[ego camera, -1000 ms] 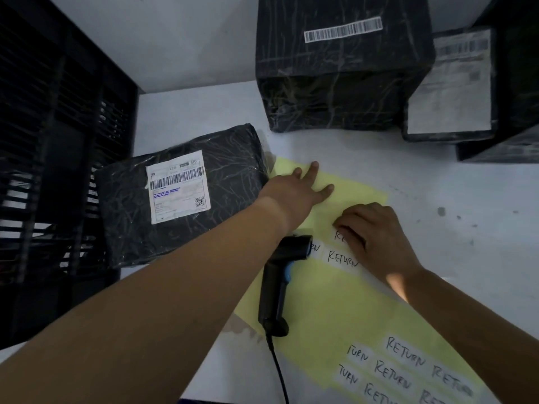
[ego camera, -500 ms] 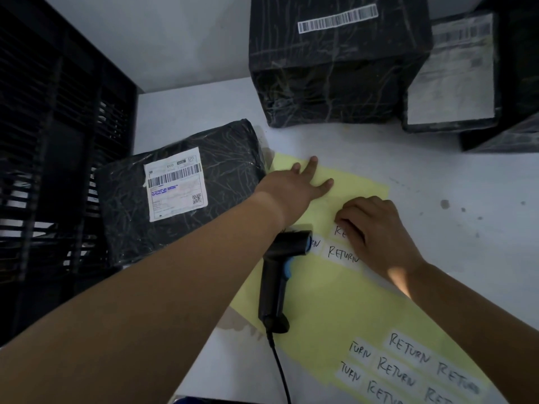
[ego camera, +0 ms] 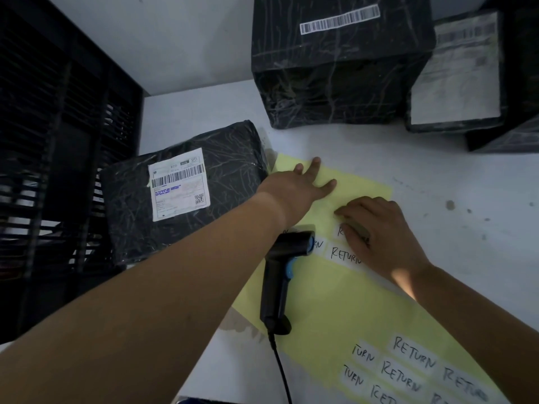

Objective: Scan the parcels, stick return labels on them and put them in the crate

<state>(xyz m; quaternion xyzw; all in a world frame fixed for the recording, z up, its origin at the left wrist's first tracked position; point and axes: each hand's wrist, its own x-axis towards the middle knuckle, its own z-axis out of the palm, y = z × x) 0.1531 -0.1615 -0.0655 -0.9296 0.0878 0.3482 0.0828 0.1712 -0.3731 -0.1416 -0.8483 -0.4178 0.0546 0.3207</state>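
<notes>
Head view: your left grip [ego camera: 303, 188] lies flat with fingers straight, pinning the yellow backing sheet [ego camera: 335, 301]. Your right grip [ego camera: 379, 228] curls over a white handwritten RETURN label [ego camera: 339, 230]; whether it is pinched cannot be told. The black film-wrapped flat parcel [ego camera: 233, 176] lies left of both grips, nearer the left.

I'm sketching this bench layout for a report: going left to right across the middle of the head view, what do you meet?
Black crate → flat parcel → scanner → right hand → bare table.
</notes>
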